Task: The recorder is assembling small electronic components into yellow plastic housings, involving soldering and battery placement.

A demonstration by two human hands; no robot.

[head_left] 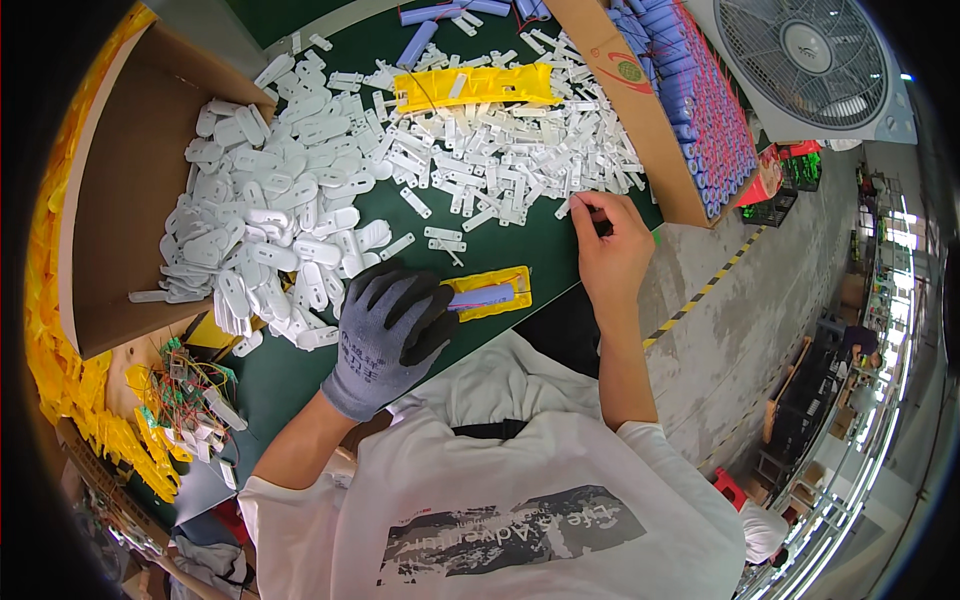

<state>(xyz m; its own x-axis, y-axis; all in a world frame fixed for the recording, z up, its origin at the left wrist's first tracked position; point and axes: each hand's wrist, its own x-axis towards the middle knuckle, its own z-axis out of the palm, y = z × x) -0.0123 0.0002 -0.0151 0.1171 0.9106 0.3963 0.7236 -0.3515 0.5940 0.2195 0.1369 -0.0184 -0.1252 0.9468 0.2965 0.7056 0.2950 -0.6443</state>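
Note:
My left hand [388, 338], in a grey knitted glove with dark fingertips, curls over the left end of a small yellow plastic casing [522, 285]. A purple-blue cylindrical battery cell [484, 297] lies in that casing; the glove hides its left end. To the right and farther off, my bare right hand [612, 245] has thumb and forefinger pinched together at the near edge of the pile of small white plastic strips [510, 150]. A small white plastic strip [562, 210] shows at those fingertips. Several loose strips [445, 240] lie between the pile and the casing.
White oval plastic covers [290, 200] spill from a cardboard box [125, 190] at left. A longer yellow casing [480, 88] lies on the strips. Wired battery cells [705, 140] fill a box at far right, beside a fan [805, 50]. Wired circuit boards [185, 390] lie near left.

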